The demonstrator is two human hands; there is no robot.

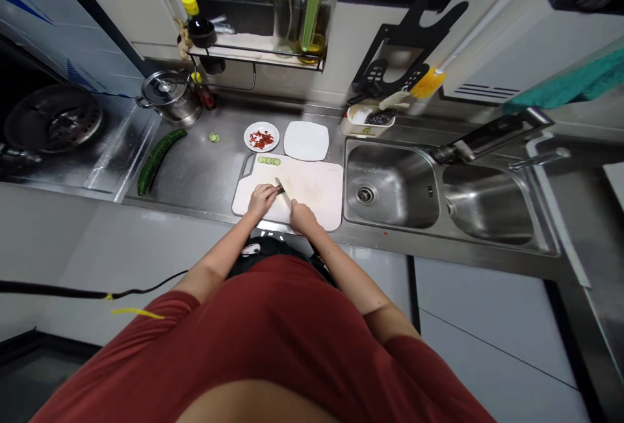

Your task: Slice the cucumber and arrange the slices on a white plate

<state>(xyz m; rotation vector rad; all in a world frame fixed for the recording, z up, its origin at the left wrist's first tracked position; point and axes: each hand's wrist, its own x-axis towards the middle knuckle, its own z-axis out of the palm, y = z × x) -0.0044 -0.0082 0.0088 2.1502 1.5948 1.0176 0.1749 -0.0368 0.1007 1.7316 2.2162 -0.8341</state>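
Note:
My left hand (262,201) rests curled on the white plastic cutting board (316,195), and its fingers hide whatever lies beneath them. My right hand (303,218) grips a kitchen knife (282,190) with a pale handle, its short blade close to my left fingertips. A short row of cucumber slices (269,160) lies near the board's far edge. Left of the board are a whole dark green cucumber (156,162) and one loose cucumber slice (213,138) on the steel counter.
Beyond the board stand a small round plate of chopped red chili (262,137) and a white square plate (306,140). A double steel sink (390,186) lies right of the board. A steel pot (170,97) and a gas burner (53,117) sit at the left.

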